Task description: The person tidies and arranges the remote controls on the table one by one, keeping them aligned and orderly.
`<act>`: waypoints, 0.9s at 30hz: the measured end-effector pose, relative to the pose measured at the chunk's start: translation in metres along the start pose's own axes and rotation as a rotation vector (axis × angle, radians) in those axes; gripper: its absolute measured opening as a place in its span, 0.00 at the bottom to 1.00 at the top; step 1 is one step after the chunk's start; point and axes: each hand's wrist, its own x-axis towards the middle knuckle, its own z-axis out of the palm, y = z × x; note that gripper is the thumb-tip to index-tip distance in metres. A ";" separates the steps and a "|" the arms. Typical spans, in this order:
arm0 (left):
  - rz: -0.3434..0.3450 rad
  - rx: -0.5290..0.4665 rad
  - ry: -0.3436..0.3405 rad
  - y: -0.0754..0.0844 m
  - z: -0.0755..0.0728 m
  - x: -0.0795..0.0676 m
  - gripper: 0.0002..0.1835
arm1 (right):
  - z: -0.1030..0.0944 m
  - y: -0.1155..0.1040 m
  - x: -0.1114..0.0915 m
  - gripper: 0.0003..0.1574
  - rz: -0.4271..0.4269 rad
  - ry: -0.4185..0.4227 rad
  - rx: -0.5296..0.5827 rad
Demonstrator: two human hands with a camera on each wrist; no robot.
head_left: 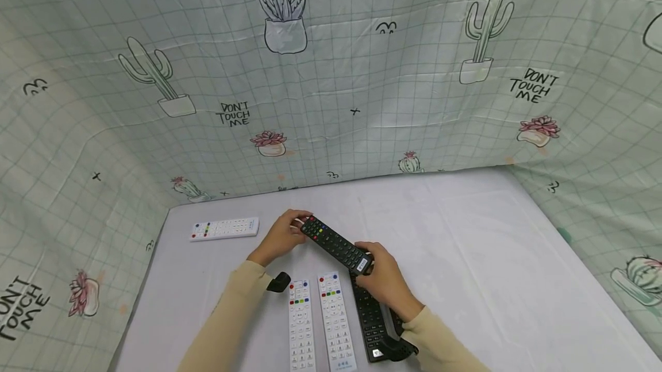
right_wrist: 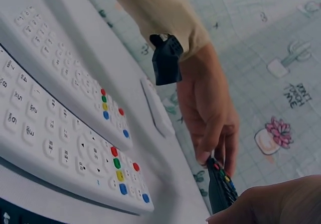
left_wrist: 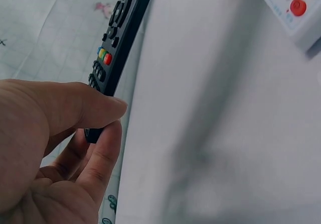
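A black remote control (head_left: 333,242) is held above the table between both hands, slanting down from left to right in the head view. My left hand (head_left: 283,236) pinches its far end between thumb and fingers, as the left wrist view shows on the remote's edge (left_wrist: 120,48). At the near end, by the white label, my right hand (head_left: 385,277) grips it. Under the right hand and wrist lies another black remote (head_left: 369,320), partly covered. Two white remotes (head_left: 301,326) (head_left: 336,320) lie side by side to its left.
A third white remote (head_left: 224,228) lies crosswise at the table's back left. The white tabletop (head_left: 455,234) meets a cactus-print cloth (head_left: 336,73) at the back and sides. Each wrist carries a black camera mount (head_left: 279,282).
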 end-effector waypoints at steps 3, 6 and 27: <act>0.006 -0.016 -0.007 0.001 0.004 0.000 0.31 | -0.005 0.002 -0.004 0.42 0.020 0.006 0.022; 0.016 -0.021 -0.013 0.003 0.008 -0.001 0.31 | -0.009 0.005 -0.008 0.42 0.030 0.014 0.033; 0.096 -0.040 -0.138 0.017 0.044 0.006 0.30 | -0.047 0.024 -0.032 0.45 0.109 0.006 0.064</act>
